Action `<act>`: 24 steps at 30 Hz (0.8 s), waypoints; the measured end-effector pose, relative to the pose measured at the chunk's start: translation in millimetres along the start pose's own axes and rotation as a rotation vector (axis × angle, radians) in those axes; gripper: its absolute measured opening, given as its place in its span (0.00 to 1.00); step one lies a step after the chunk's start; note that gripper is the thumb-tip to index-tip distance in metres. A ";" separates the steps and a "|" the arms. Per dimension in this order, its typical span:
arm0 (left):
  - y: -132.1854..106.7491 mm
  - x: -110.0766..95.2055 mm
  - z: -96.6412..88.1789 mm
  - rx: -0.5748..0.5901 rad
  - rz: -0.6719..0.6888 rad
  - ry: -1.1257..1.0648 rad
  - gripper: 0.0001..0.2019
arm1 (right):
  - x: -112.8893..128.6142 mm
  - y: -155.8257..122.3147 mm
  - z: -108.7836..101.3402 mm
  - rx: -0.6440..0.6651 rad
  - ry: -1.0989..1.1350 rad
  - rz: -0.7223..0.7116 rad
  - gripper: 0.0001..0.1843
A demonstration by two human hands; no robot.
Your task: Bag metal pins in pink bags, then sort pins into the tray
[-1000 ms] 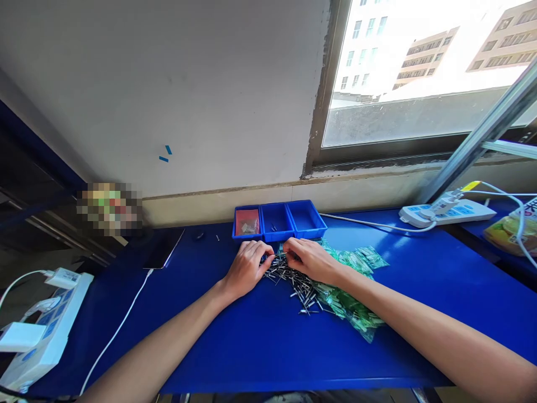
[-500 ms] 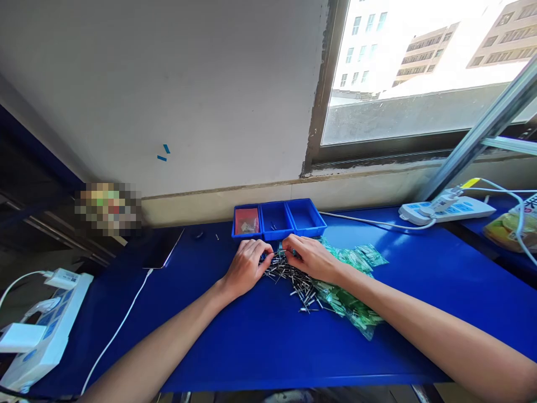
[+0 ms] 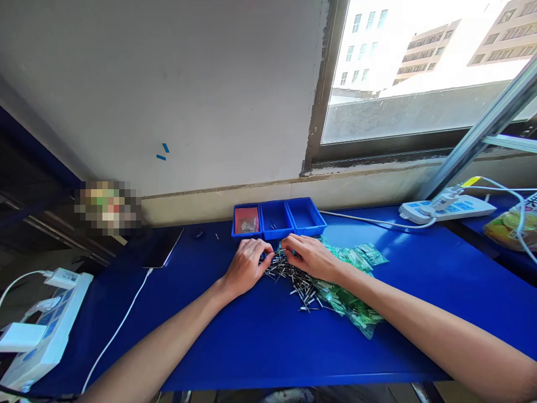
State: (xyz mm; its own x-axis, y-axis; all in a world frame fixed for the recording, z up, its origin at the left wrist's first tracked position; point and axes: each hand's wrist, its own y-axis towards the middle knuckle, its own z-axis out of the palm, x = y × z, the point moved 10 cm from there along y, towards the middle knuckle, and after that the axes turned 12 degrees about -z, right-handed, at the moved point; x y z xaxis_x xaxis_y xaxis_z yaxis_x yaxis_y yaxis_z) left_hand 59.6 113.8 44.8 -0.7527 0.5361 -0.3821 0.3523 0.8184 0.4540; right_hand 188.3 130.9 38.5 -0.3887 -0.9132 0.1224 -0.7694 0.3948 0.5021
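A pile of small metal pins (image 3: 296, 277) lies on the blue table (image 3: 260, 330), beside a heap of small green plastic bags (image 3: 350, 291). My left hand (image 3: 247, 264) rests on the left end of the pile, fingers curled and pinched together at its top. My right hand (image 3: 310, 257) sits over the pile's right end, fingers also bent in a pinch toward the left hand. Their fingertips nearly meet above the pins; what they pinch is too small to make out. Just behind the hands stands a row of three blue trays (image 3: 278, 219).
The left tray holds a red packet (image 3: 246, 220). A dark tablet (image 3: 161, 246) with a white cable (image 3: 117, 330) lies at the left. White power strips sit at the far left (image 3: 46, 330) and back right (image 3: 447, 208). A wall and window stand behind.
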 end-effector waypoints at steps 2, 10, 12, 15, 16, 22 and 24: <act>0.3 -0.1 -0.1 0.000 -0.001 0.000 0.04 | 0.1 -0.1 0.7 0.004 -0.003 -0.003 0.06; 0.5 -1.4 -2.2 -0.004 0.000 0.002 0.05 | 0.9 -0.4 -0.2 -0.002 0.013 -0.004 0.06; 0.3 -1.0 -2.1 -0.003 -0.002 -0.002 0.05 | 0.3 -0.8 0.9 0.006 0.033 0.001 0.05; 0.1 0.4 -1.4 -0.001 -0.010 -0.008 0.05 | -2.0 -2.0 2.8 0.007 0.062 0.015 0.03; 0.1 0.6 -1.3 -0.001 -0.011 -0.010 0.05 | -2.6 -2.4 3.1 0.003 0.066 0.018 0.03; 0.1 0.7 -1.2 0.008 -0.014 -0.016 0.04 | -4.0 -3.5 4.3 -0.014 0.077 0.029 0.02; 0.2 0.9 -1.4 0.009 -0.019 -0.016 0.04 | -4.1 -3.5 4.6 -0.012 0.079 0.031 0.02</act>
State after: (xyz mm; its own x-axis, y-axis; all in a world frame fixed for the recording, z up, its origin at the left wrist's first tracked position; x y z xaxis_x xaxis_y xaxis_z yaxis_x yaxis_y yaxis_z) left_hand 58.2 114.1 45.6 -0.7500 0.5241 -0.4035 0.3437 0.8301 0.4391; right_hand 190.2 133.7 32.4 -0.3709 -0.9058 0.2049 -0.7515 0.4224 0.5069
